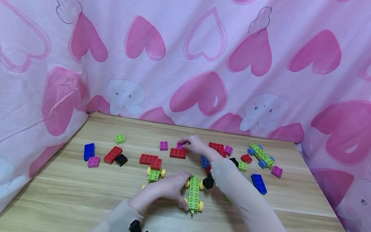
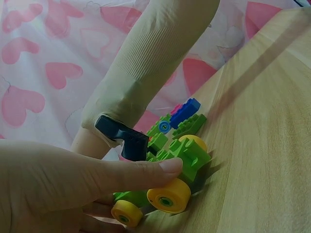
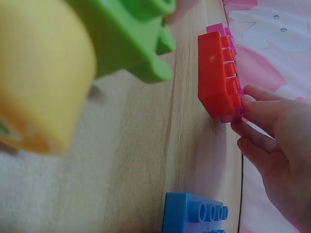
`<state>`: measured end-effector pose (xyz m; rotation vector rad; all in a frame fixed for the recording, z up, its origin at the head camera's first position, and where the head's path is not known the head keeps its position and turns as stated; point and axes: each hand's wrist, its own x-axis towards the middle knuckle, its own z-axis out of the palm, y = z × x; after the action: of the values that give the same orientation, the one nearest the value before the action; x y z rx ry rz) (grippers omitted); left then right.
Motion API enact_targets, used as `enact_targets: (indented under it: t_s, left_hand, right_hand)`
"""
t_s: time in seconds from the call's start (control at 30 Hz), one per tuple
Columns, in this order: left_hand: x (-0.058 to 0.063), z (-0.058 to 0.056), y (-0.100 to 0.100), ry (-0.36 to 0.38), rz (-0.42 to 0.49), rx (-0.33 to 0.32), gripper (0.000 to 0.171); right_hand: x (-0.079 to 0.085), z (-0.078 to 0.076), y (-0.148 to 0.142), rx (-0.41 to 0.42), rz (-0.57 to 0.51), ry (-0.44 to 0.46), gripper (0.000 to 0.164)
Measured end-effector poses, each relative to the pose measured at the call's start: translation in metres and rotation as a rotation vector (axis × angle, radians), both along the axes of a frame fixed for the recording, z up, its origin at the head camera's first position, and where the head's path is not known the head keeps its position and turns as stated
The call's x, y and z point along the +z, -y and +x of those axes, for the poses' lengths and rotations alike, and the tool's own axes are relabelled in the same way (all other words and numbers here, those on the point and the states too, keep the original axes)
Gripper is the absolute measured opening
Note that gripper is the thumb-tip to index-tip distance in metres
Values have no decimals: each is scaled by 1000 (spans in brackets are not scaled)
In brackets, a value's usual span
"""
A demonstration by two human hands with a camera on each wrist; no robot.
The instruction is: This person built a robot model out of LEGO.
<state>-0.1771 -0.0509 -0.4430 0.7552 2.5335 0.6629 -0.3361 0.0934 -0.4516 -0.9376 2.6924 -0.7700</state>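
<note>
My left hand (image 1: pixel 167 188) holds a green toy car base (image 1: pixel 194 195) with yellow wheels by its left side. In the left wrist view the thumb lies along the base beside a yellow wheel (image 2: pixel 169 196). Farther back, my right hand (image 1: pixel 197 145) pinches a small magenta brick (image 1: pixel 179 145), partly hidden by the fingertips. A long red brick (image 1: pixel 178 153) sits just in front of it; in the right wrist view the fingertips are right behind this red brick (image 3: pixel 212 73).
A second green base with yellow wheels (image 1: pixel 153 175) is left of the held one, partly behind the left hand. Red bricks (image 1: pixel 148 159) and blue bricks (image 1: pixel 259 184) lie around. A green base with blue wheels (image 1: pixel 261 155) stands back right. A pink curtain (image 1: pixel 161 92) backs the table.
</note>
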Motion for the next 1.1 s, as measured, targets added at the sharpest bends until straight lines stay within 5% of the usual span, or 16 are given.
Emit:
enact_targets:
  t_s: [0.8, 1.1]
  left_hand:
    - [4, 1, 1, 10, -2, -3, 109]
    - [4, 2, 0, 10, -7, 0, 109]
  right_hand:
    - [0, -2, -25, -38, -35, 42, 30]
    - [0, 0, -26, -82, -30, 100, 52]
